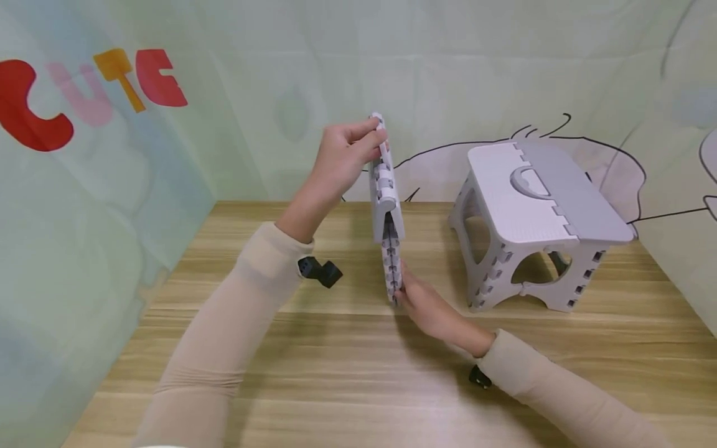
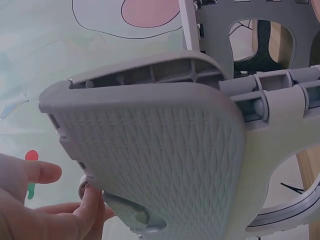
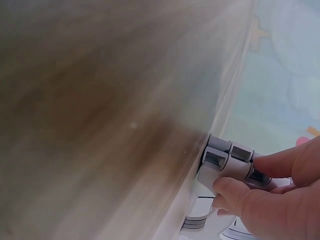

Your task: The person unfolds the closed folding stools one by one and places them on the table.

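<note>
A light grey and white folding stool (image 1: 378, 219), almost folded flat, stands on edge in the middle of the table. At its top, my left hand (image 1: 343, 155) holds the folded seat with fingers and thumb. In the left wrist view, fingertips hook in by the seat's handle (image 2: 127, 212), and a narrow gap shows between the two woven-pattern seat halves (image 2: 165, 135). Down at the lower end, my right hand (image 1: 430, 311) grips the folded legs. The right wrist view shows thumb and fingers pinching the hinged leg ends (image 3: 232, 162) close to the table.
To the right, a second folding stool (image 1: 504, 205) stands unfolded on the wood-grain table (image 1: 336, 379), its grey handle on top. Printed cloth walls (image 1: 313, 81) enclose the back and both sides. Black wrist devices (image 1: 320, 271) are strapped over my sleeves.
</note>
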Motion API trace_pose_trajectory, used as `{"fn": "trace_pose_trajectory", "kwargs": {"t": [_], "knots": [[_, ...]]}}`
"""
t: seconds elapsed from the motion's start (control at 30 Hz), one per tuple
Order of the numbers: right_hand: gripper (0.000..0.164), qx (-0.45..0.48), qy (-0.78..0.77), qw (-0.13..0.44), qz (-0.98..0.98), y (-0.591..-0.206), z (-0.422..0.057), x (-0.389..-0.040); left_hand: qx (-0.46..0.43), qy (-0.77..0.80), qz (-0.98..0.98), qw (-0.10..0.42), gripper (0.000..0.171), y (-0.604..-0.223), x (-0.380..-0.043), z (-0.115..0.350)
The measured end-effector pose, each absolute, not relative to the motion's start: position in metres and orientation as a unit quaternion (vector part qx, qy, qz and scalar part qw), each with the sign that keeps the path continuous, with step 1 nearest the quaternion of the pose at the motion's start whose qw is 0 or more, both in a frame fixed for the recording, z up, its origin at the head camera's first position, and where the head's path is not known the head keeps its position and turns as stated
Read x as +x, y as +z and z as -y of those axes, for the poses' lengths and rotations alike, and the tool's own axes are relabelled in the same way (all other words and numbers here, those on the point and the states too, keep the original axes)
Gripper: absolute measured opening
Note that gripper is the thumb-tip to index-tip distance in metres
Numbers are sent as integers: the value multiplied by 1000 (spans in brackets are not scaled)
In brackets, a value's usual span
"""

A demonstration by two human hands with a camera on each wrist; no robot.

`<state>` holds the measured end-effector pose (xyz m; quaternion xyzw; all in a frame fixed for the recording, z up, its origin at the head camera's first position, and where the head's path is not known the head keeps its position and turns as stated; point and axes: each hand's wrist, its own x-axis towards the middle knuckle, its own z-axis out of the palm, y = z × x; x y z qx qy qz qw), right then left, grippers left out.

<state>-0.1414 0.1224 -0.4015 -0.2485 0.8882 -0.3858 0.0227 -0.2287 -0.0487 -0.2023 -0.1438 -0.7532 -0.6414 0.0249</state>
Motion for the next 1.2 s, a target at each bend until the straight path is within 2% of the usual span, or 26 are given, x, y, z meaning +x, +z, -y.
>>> {"fn": "trace_pose_trajectory", "kwargs": {"t": [0.3, 0.8, 1.0, 1.1, 1.2], "knots": [[69, -250, -412, 49, -875, -403, -127, -144, -149, -618, 771, 36, 46, -204, -229, 34], [66, -250, -471, 95, -841, -402, -138, -154, -151, -601, 784, 36, 48, -206, -230, 28], [66, -261, -520, 71, -810, -400, -142, -160, -157, -595, 787, 34, 49, -206, -229, 27], [71, -244, -544, 48, -802, -396, -143, -161, -160, -598, 785, 34, 49, -207, -229, 27], [68, -232, -566, 31, -790, -391, -144, -163, -159, -598, 785, 37, 48, -207, -229, 27]]}}
